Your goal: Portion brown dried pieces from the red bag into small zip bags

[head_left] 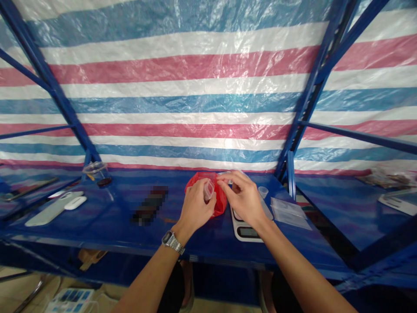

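Observation:
My left hand (196, 206) is closed around a small clear plastic cup (209, 190), held just in front of a red plastic bag (198, 180) on the blue shelf (114, 226). A metal wristwatch (172, 241) sits on that wrist. My right hand (243, 195) pinches something small beside the cup; what it is cannot be made out. Under my right hand lies a white digital scale (246, 231), and another small clear cup (263, 191) stands just right of it.
Small clear zip bags (288, 212) lie right of the scale. At the left are a lidded clear container (95, 170), a white flat tray (45, 214) and a white oval object (75, 202). Blue steel uprights (291, 174) frame the shelf; a striped tarp hangs behind.

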A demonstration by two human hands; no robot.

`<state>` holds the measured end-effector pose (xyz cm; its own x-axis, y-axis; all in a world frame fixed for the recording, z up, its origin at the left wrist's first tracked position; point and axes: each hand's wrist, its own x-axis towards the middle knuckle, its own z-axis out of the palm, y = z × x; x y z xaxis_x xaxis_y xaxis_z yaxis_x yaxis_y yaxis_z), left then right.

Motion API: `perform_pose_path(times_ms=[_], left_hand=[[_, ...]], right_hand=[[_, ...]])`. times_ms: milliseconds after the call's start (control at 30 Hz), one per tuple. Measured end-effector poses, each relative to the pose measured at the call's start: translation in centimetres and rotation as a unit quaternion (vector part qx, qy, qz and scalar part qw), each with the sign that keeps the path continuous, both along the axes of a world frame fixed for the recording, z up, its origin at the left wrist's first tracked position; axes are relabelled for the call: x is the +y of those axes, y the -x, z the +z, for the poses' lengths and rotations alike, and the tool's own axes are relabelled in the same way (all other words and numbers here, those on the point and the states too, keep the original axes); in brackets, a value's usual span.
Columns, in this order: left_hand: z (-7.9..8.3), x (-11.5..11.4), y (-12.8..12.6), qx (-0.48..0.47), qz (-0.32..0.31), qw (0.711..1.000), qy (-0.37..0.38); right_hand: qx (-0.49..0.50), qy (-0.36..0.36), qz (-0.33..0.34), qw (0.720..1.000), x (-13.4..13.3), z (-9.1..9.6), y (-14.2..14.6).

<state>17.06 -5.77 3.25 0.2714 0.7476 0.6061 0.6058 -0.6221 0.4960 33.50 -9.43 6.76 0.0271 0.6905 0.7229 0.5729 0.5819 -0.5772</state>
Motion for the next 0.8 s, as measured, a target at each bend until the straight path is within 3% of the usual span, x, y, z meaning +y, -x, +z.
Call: perform_pose_path(times_ms=[133,267,367,467,633,800], left_hand=[[0.0,-0.6,-1.4,-0.005,-0.011,1.0,0.026],[0.0,-0.3,-1.5,-0.053,-0.004,0.996,0.066],[0.1,0.5,-0.6,-0.12,0.046,0.988,0.086],[0.1,1.4,0.6,-0.184,0.113,0.973,0.078],[-0.2,1.9,1.8,-0.192,0.157,0.965,0.082],[-0.5,1.6,1.9,-0.15,0.159,0.972,0.091]], right_hand=[[-0.051,0.041,0.047,0.997,0.0,-0.6,0.0],[-0.025,0.036,0.033,0.999,0.2,-1.0,0.0],[-0.018,0.046,0.012,0.999,1.0,-1.4,0.4],[-0.098,0.086,0.013,0.991,1.9,-2.3,1.3],[-0.278,0.163,-0.006,0.947,3.3,-3.9,2.8],[-0.307,0.168,-0.032,0.936,4.5,-4.1,4.1]])
